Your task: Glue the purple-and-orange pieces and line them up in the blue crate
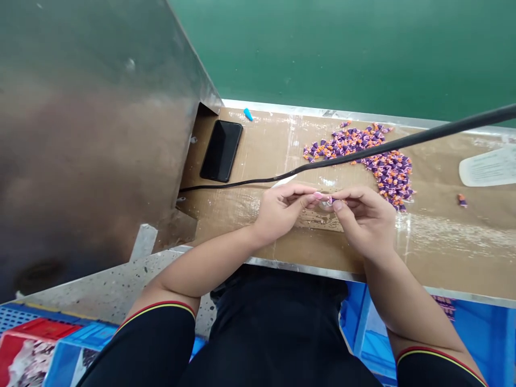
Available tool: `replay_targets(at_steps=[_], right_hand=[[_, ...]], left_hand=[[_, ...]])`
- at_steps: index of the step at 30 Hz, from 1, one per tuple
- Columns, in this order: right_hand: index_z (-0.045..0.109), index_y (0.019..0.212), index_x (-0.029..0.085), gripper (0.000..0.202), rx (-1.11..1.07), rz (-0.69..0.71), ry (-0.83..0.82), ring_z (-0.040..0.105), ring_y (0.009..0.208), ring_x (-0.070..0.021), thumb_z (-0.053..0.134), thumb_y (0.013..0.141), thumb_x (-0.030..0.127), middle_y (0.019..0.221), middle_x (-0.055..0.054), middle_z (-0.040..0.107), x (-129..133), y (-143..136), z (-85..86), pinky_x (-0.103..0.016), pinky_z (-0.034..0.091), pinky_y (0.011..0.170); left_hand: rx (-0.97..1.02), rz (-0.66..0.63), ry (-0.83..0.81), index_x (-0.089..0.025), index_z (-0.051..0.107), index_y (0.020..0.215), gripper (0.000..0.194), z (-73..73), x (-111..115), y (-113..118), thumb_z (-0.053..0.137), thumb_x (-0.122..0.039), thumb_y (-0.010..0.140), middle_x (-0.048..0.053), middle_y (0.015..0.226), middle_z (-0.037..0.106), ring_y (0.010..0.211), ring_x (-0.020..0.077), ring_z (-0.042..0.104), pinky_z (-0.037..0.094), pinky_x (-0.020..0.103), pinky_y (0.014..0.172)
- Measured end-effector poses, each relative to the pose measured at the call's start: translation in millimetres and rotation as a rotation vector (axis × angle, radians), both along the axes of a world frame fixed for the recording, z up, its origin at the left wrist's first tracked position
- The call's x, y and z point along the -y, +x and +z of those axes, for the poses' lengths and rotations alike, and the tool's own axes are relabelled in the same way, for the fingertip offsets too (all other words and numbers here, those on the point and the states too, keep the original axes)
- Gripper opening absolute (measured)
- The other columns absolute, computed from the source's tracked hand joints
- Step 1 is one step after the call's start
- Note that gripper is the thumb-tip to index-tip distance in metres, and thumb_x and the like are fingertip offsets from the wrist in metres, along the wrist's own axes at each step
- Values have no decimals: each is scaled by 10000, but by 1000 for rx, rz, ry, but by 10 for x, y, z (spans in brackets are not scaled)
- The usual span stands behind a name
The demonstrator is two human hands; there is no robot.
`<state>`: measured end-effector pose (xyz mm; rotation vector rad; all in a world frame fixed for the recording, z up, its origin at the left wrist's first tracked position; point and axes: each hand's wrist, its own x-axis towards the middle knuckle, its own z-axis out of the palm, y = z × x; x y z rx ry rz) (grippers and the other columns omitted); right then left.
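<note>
Above the brown-covered table, my hands meet fingertip to fingertip. My left hand (pixel 282 210) is closed, pinching a tiny pink piece (pixel 318 196) between thumb and forefinger. In a matching pinch, my right hand (pixel 368 220) grips a small purple piece (pixel 332 200). The two pieces lie against each other or nearly so; I cannot tell whether they are joined. Behind my right hand spreads a pile of small purple, orange and pink figures (pixel 389 172). Partly hidden under my fingers is a small round clear item (pixel 325 205) on the table.
A black cable (pixel 403 142) crosses above the table. On it lie a phone (pixel 221 150), a blue cap-like piece (pixel 248 114), a whitish translucent item (pixel 489 167) and one stray figure (pixel 461 200). A metal panel (pixel 100 123) rises at left; blue crates (pixel 479 333) stand below.
</note>
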<state>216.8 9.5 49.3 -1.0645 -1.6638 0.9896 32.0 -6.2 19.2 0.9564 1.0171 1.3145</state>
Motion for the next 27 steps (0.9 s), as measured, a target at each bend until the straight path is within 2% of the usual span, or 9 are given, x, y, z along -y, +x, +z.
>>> replay_targets(at_steps=[4, 8, 13, 20, 27], right_hand=[[766, 1050, 263, 76, -5, -9, 77, 823, 793, -199, 700, 1031, 230, 997, -49, 842, 1, -19, -17, -340, 704, 715], [781, 1041, 278, 107, 102, -14, 302, 849, 921, -245, 742, 994, 190, 1002, -52, 861, -26, -27, -72, -396, 710, 810], [816, 1115, 292, 178, 193, -43, 391, 861, 924, -243, 799, 973, 187, 1034, -38, 877, -32, -47, -109, -367, 720, 805], [821, 1130, 299, 278, 171, -25, 490, 862, 887, -229, 806, 940, 96, 1037, -31, 880, -42, -103, -80, -337, 736, 782], [832, 1099, 294, 189, 227, -29, 488, 865, 883, -238, 795, 969, 162, 1024, -30, 880, -43, -76, -98, -356, 753, 794]], left_hand=[[48, 41, -8, -158, 781, 960, 397, 9, 37, 10, 886, -535, 900, 106, 979, 850, 876, 200, 836, 721, 333, 875], [170, 41, -126, -153, 805, 933, 409, 84, 55, 9, 951, -521, 831, 106, 985, 857, 891, 212, 848, 734, 333, 892], [258, 53, -210, -191, 859, 903, 352, 144, 70, -3, 997, -488, 775, 78, 970, 860, 900, 186, 844, 724, 287, 910], [208, 47, -158, -204, 875, 924, 289, 143, 106, -5, 961, -465, 835, 84, 983, 860, 889, 177, 836, 719, 281, 901], [147, 46, -46, -218, 876, 931, 209, 139, 103, -17, 935, -412, 877, 72, 991, 859, 895, 172, 826, 718, 291, 885]])
